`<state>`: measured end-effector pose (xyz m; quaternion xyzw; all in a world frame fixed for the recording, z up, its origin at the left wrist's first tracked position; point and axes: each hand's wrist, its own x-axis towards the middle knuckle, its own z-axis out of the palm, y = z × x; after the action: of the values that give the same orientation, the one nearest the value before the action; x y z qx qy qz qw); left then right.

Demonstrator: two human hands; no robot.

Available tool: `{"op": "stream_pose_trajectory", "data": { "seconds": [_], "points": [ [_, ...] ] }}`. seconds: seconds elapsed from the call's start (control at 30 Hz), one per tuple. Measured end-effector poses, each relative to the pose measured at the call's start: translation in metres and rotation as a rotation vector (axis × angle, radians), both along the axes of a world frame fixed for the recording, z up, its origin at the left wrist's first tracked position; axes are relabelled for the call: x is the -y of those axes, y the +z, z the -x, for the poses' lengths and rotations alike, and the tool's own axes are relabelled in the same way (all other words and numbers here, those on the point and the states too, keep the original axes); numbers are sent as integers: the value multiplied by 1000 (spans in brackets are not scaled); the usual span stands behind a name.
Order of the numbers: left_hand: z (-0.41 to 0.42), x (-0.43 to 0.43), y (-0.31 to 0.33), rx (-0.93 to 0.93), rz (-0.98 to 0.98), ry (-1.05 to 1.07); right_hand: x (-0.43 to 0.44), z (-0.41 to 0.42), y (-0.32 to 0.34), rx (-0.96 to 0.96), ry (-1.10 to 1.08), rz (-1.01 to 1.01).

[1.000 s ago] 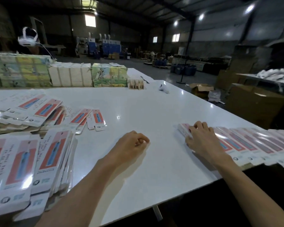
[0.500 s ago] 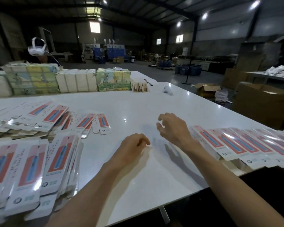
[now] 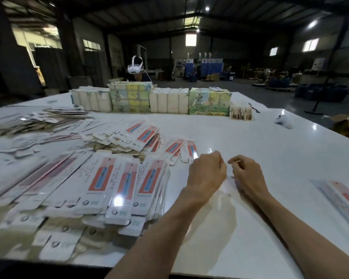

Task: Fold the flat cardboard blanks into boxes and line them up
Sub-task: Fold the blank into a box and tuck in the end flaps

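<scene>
Head view, left to right, quick: how far along is this?

— Early to middle, I'd say. Far left there's a grey, blurred heap of loose blanks (image 3: 38,121). Next comes the big stack of flat blanks (image 3: 117,186) near the front edge of the bench (image 3: 250,137). Dozens, unfolded, fanned and overlapping. Behind it is a smaller scattered pile (image 3: 137,135). All of that is left to fold.

And the hands?

— Both are over bare bench, right of the stack, close together but apart. Left hand (image 3: 207,174): fingers curled into a fist, nothing in it that I can see. Right hand (image 3: 248,176): fingers loosely bent, nothing held either. No blank in hand, so I judge we're between boxes, and the next pick comes off the stack.

Anything done?

— At the far right edge there's a row of boxes (image 3: 343,196) laid side by side, cropped and blurred. It looks like the finished line. Can't count it.

Materials?

— Thin glossy white card in long narrow rectangles. Each has a red-orange panel with a blue pen-like picture, and tabbed ends with a round mark. Glare on the top sheets, so they're slick and would likely slide off each other. The bench is smooth, shiny white. Along its back stand wrapped bundles (image 3: 169,101), blocky, pale or printed, in a row.
</scene>
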<state>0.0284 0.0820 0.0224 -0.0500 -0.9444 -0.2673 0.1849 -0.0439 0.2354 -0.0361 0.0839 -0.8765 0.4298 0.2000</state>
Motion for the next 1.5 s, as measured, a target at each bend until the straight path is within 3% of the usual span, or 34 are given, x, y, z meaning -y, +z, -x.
{"op": "stream_pose_trajectory", "data": {
  "seconds": [0.13, 0.3, 0.43, 0.77, 0.93, 1.27, 1.37, 1.5],
  "points": [
    [-17, 65, 42, 120, 189, 205, 0, 3, -2, -4, 62, 37],
    [-57, 152, 62, 324, 262, 504, 3, 6, -1, -5, 100, 37],
    [-72, 183, 52, 544, 276, 594, 4, 5, 0, -22, 130, 37],
    [-72, 204, 32, 523, 247, 744, 1, 1, 1, 0, 195, 115],
    [-70, 221, 42, 552, 127, 771, 1, 0, 2, 2, 197, 121],
    [-68, 228, 68, 334, -125, 513, 3, 0, 3, 8, 190, 124],
    [-64, 211, 93, 202, -337, 401, 3, 2, 2, 8, 181, 140],
    [-42, 158, 107, 183, -628, 34, 1, 4, -1, 9, 171, 152]
  ]
}}
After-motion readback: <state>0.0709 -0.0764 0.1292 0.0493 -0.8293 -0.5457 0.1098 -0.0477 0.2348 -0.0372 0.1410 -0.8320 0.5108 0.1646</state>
